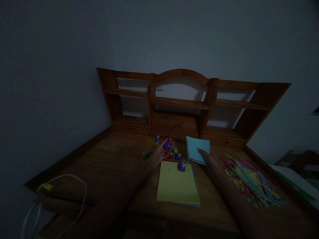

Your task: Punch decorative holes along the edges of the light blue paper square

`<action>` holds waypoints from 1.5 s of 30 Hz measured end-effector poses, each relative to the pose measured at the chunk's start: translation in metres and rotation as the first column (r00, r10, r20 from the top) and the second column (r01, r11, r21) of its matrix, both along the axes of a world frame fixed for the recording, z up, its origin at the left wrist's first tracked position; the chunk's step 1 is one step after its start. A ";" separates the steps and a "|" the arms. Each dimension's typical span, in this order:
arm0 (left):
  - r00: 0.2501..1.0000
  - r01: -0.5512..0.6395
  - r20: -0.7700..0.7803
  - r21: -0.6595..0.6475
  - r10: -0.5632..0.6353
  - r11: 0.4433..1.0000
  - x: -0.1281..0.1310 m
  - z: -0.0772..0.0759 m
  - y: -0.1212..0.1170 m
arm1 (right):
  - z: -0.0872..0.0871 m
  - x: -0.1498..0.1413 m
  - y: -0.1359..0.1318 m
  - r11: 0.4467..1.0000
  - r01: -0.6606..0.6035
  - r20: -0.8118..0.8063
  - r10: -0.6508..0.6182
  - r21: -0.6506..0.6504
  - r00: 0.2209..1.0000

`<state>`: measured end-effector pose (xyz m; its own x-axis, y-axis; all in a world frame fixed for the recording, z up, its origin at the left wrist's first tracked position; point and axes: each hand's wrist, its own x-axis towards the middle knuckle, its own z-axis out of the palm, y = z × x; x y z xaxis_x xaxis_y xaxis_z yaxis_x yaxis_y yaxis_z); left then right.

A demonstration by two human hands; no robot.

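Note:
My left hand (162,152) is closed around a small purple paper punch (167,145), above a cluster of similar ones. Their kind is judged from the shape and the paper bits; the room is dim. My right hand (208,157) pinches a light blue loose-leaf sheet (196,146) by its right side, thumb on top. Punched holes run along the sheet's left and lower edges. Near my left hand stand a red punch (170,155) and green punches (145,154), each with a round white eye. One purple punch (181,167) sits on a yellow paper stack (177,186).
Colourful paper strips (251,181) lie heaped at the desk's right. A wooden shelf unit (179,103) closes off the back. A white cable (83,186) loops over the front left corner. Tiny blue paper bits (187,161) are scattered near the yellow stack.

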<state>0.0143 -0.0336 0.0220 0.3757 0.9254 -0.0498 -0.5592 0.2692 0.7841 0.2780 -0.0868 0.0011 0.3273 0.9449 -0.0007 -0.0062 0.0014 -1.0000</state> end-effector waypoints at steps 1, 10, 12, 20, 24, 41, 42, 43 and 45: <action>1.000 -0.003 -0.013 0.000 0.003 1.000 0.000 0.000 0.000 | 0.000 0.000 0.000 1.000 0.011 -0.013 -0.011 -0.013 1.000; 1.000 0.001 -0.026 0.133 0.003 0.991 0.002 -0.006 0.003 | 0.018 -0.016 -0.015 0.998 -0.040 0.012 0.041 -0.039 0.999; 1.000 -0.013 -0.021 0.208 0.018 0.978 0.003 -0.007 0.000 | 0.019 -0.019 -0.017 0.998 -0.067 0.079 0.068 -0.014 0.995; 0.985 0.048 -0.171 0.333 0.010 0.942 0.007 -0.008 -0.006 | 0.021 -0.020 -0.023 0.996 -0.033 0.335 0.004 0.082 0.942; 0.964 0.159 -0.259 0.411 -0.052 0.898 0.006 -0.006 -0.008 | 0.025 -0.024 -0.026 0.992 -0.059 0.435 0.003 0.115 0.900; 0.979 0.163 -0.178 0.392 -0.099 0.906 0.008 -0.010 -0.005 | 0.018 -0.026 -0.023 0.986 -0.130 0.394 0.080 0.102 0.916; 0.980 0.160 -0.175 0.394 -0.097 0.905 0.008 -0.010 -0.005 | 0.017 -0.026 -0.023 0.988 -0.122 0.389 0.074 0.099 0.918; 0.980 0.161 -0.175 0.398 -0.097 0.903 0.008 -0.010 -0.006 | 0.017 -0.026 -0.022 0.988 -0.119 0.385 0.074 0.094 0.920; 0.979 0.168 -0.177 0.405 -0.103 0.899 0.008 -0.010 -0.006 | 0.017 -0.026 -0.022 0.989 -0.122 0.379 0.080 0.087 0.922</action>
<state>0.0225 -0.0393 0.0123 0.5171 0.8142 0.2638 -0.4105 -0.0346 0.9112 0.2522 -0.1089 0.0179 0.1869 0.9607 0.2054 0.3614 0.1272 -0.9237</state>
